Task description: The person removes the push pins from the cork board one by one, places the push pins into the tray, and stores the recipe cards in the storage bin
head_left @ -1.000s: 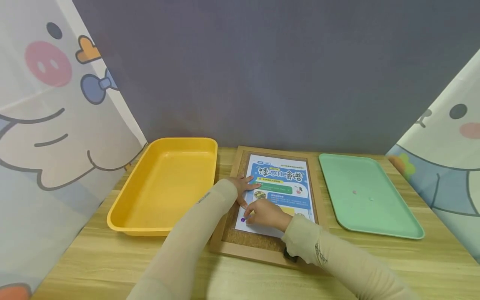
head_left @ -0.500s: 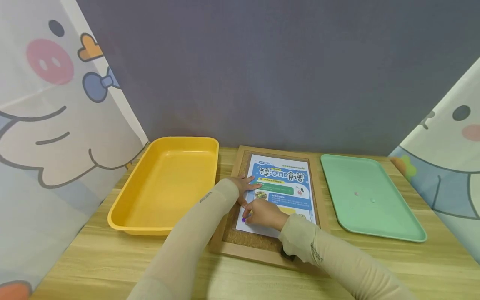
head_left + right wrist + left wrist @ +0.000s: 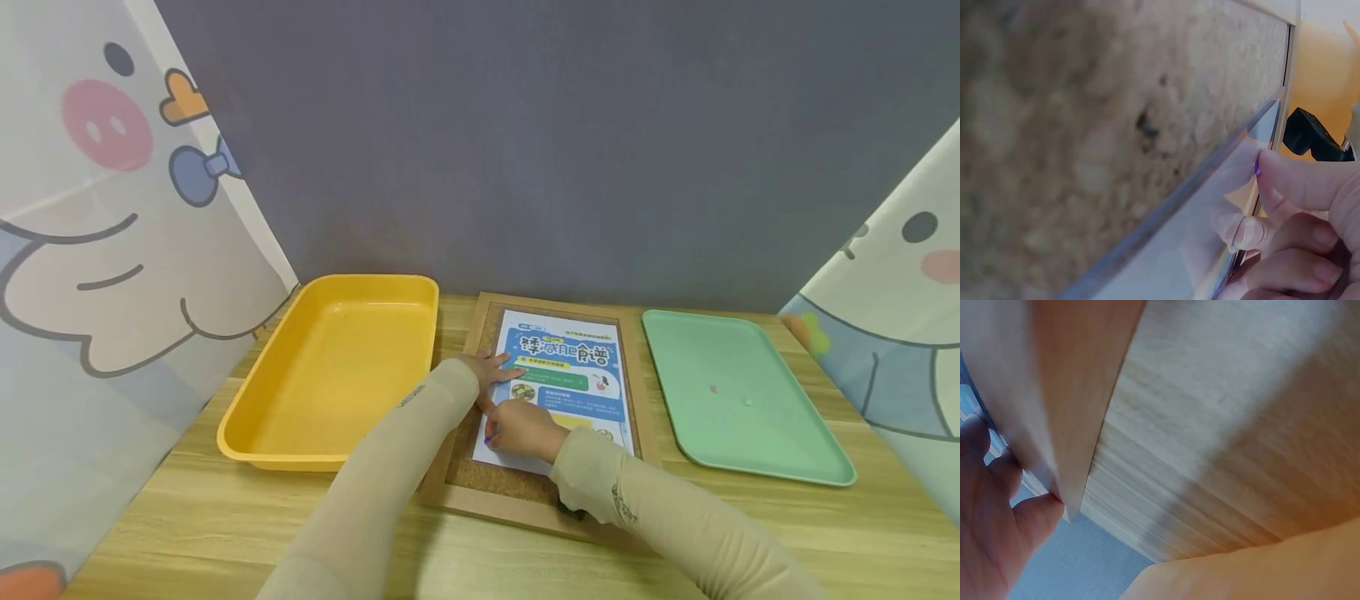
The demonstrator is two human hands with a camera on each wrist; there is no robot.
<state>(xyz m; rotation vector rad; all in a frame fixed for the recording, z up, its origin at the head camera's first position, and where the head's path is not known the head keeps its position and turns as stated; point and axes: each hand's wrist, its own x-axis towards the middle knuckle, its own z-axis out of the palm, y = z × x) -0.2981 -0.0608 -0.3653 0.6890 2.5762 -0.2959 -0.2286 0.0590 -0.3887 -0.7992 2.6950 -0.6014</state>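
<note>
A printed poster (image 3: pixel 566 350) in blue and white lies on a wood-framed cork board (image 3: pixel 498 477). My right hand (image 3: pixel 521 429) is at the poster's lower left corner, thumb and index finger pinching a small purple push pin (image 3: pixel 1257 167) against the paper. Its other fingers curl in toward the palm in the right wrist view. My left hand (image 3: pixel 486 375) rests with spread fingers over the poster's left edge and the frame. From the left wrist view, the left thumb (image 3: pixel 1040 515) lies along the side of the wooden frame.
To the left stands a yellow tray (image 3: pixel 255 392) with raised walls. A flat green tray (image 3: pixel 750 446) on the right holds a small pink piece (image 3: pixel 713 389) and a small pale piece (image 3: pixel 747 402). A dark grey partition (image 3: pixel 525 150) rises behind the table.
My right hand has shifted slightly left and turned, so its fingers now cover more of the purple push pin. The left hand keeps its place on the poster.
</note>
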